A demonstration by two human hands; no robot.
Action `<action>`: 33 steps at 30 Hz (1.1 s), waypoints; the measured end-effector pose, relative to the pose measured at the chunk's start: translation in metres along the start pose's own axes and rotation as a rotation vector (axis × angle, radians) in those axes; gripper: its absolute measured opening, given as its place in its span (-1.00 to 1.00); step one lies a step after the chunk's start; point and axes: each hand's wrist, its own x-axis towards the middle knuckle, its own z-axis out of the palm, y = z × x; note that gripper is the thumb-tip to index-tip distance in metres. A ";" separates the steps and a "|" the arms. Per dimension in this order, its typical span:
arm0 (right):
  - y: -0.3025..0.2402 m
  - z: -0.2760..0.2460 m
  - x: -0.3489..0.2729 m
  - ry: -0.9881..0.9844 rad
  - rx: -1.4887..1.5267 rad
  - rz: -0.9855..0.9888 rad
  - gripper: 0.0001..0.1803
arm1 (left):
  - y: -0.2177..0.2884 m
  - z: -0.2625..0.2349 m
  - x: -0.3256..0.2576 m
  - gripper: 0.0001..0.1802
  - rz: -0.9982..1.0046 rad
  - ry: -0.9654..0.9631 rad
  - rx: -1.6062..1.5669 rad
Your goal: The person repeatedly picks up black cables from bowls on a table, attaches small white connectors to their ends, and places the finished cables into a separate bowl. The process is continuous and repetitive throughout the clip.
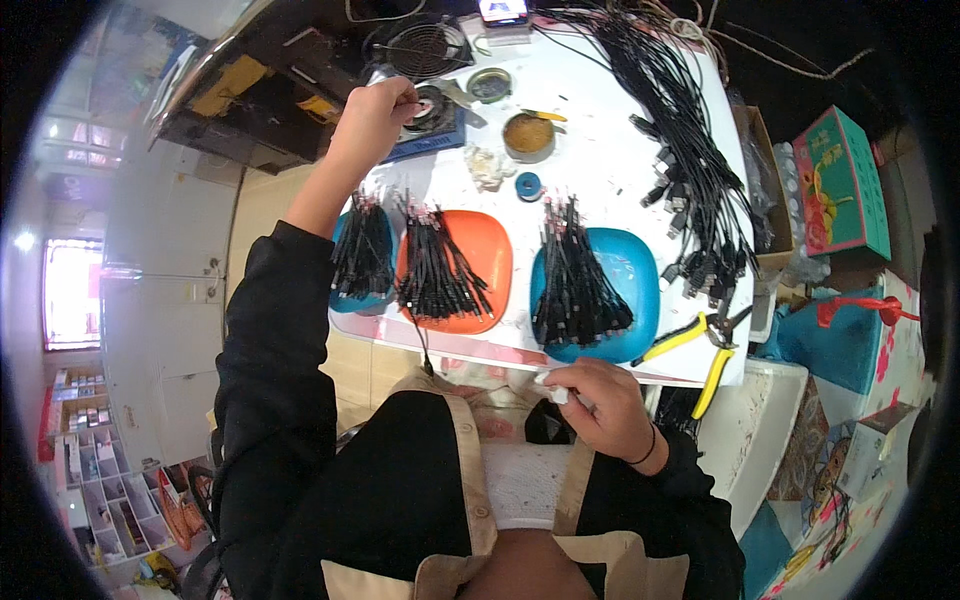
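Observation:
My left hand (377, 115) reaches far across the white table (600, 150), fingers pinched on a small wire end at a blue holder stand (432, 125). My right hand (603, 405) rests at the table's near edge, closed on a small white piece. Between them lie three plates of short black cables: a blue plate (345, 295) on the left, an orange plate (480, 255) in the middle, a blue plate (630, 270) on the right.
A long bundle of black cables (680, 130) runs down the table's right side. Yellow-handled pliers (700, 350) lie at the near right corner. A small fan (420, 45), a brass-wool tin (528, 135), a round tin (489, 85) and a blue tape roll (528, 186) sit farther back.

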 end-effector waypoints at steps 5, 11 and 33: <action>-0.005 0.007 0.001 0.004 0.059 0.086 -0.76 | -0.033 -0.012 -0.004 -0.86 -0.082 -0.095 0.088; -0.007 0.014 0.005 -0.015 0.069 0.076 -0.75 | -0.043 0.000 0.010 -0.88 0.096 -0.058 0.120; -0.003 0.011 -0.006 0.011 0.068 0.084 -0.74 | -0.041 0.007 0.019 -0.87 0.106 -0.097 0.297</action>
